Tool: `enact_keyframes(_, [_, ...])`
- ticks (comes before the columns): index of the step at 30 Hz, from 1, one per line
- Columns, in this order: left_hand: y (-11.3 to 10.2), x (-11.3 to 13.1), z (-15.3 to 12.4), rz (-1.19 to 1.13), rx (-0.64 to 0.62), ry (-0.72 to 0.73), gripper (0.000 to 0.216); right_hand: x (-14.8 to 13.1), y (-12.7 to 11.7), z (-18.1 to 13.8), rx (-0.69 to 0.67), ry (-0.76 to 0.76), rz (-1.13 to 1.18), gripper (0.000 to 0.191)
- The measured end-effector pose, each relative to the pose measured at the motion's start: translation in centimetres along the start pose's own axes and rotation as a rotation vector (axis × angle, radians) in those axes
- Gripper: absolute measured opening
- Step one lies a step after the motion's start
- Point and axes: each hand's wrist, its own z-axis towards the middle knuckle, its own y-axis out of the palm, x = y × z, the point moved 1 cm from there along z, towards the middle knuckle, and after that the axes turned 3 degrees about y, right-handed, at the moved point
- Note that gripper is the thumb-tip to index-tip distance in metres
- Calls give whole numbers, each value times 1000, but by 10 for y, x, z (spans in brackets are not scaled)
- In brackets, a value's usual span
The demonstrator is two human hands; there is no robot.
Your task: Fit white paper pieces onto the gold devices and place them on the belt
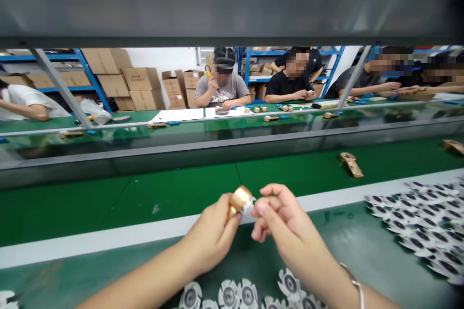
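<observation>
My left hand (210, 234) grips a small gold-coloured metal piece (240, 199) between thumb and fingers, held up over the near edge of the green bench. My right hand (281, 222) meets it from the right, its fingertips pinching a small white sticker (249, 205) against the gold piece's end. Both hands hover above the bench, just in front of the white strip (108, 236) that borders the conveyor belt.
Several round white-and-black stickers lie below my hands (232, 294) and in a pile at right (424, 224). A gold part (351, 163) rests on the green belt (163, 188), another at far right (453, 146). Other people sit at the far bench (224, 89); cardboard boxes and blue shelving stand behind.
</observation>
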Motion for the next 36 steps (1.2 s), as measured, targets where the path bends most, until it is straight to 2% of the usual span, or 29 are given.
enact_keyframes(3, [-15, -29, 16, 37, 147, -124, 30, 11, -16, 13, 16, -384, -581, 15])
enact_keyframes(5, [-26, -50, 25, 75, 190, -171, 38, 19, -26, 22, 7, -581, -886, 13])
enact_keyframes(7, [-35, -68, 31, 121, 179, -213, 44, 26, -34, 29, 3, -633, -991, 15])
enact_keyframes(10, [-40, -86, 34, 225, 115, -243, 47, 28, -36, 32, 13, -620, -989, 17])
enact_keyframes(13, [-40, -91, 32, 364, 129, -240, 39, 29, -34, 32, 22, -630, -1011, 18])
enact_keyframes(15, [-40, -91, 31, 454, 173, -231, 45, 32, -38, 35, 43, -621, -1043, 19])
enact_keyframes(17, [-40, -88, 30, 525, 201, -208, 49, 39, -51, 45, 99, -576, -1090, 19])
enact_keyframes(19, [-40, -85, 30, 570, 199, -179, 47, 49, -77, 58, 204, -481, -1149, 17])
enact_keyframes(24, [-44, -84, 32, 603, 213, -165, 46, 74, -164, 83, 577, -94, -1301, 13])
enact_keyframes(26, [-46, -88, 33, 594, 229, -175, 46, 81, -188, 85, 706, 82, -1339, 12])
enact_keyframes(28, [-48, -95, 34, 569, 237, -213, 43, 86, -200, 85, 790, 238, -1351, 26])
enact_keyframes(30, [-51, -102, 35, 529, 244, -276, 41, 90, -205, 86, 814, 348, -1347, 39])
enact_keyframes(36, [-64, -115, 38, 454, 296, -430, 43, 91, -211, 90, 733, 491, -1329, 35])
